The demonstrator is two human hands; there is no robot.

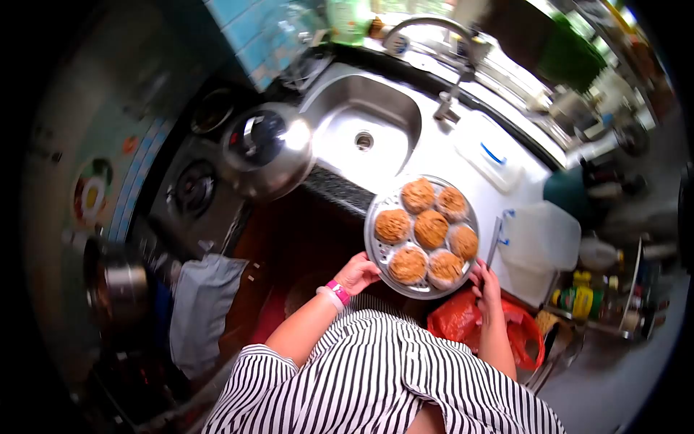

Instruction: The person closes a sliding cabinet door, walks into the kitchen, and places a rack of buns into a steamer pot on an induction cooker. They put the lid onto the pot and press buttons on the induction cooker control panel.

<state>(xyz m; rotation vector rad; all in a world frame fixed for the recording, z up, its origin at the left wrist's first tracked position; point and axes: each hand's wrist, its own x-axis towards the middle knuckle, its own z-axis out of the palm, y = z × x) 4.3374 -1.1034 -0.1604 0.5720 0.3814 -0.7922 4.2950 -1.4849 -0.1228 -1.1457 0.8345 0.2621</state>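
Observation:
A round metal tray (375,265) with small holes carries several brown, rough-topped muffins (431,229) in pale paper cups. My left hand (357,273), with a pink band at the wrist, grips the tray's left edge. On the right edge my right hand (486,279) holds the same tray, its fingers partly hidden under the rim. The tray is in front of my striped top, over the counter's front edge near the sink.
A steel sink (361,123) with a tap (446,108) lies ahead. Left are a large domed steel pot (267,152) and a stove burner (195,188). Plastic containers (541,235) stand at the right, above a red plastic bag (520,329). A grey cloth (202,311) hangs lower left.

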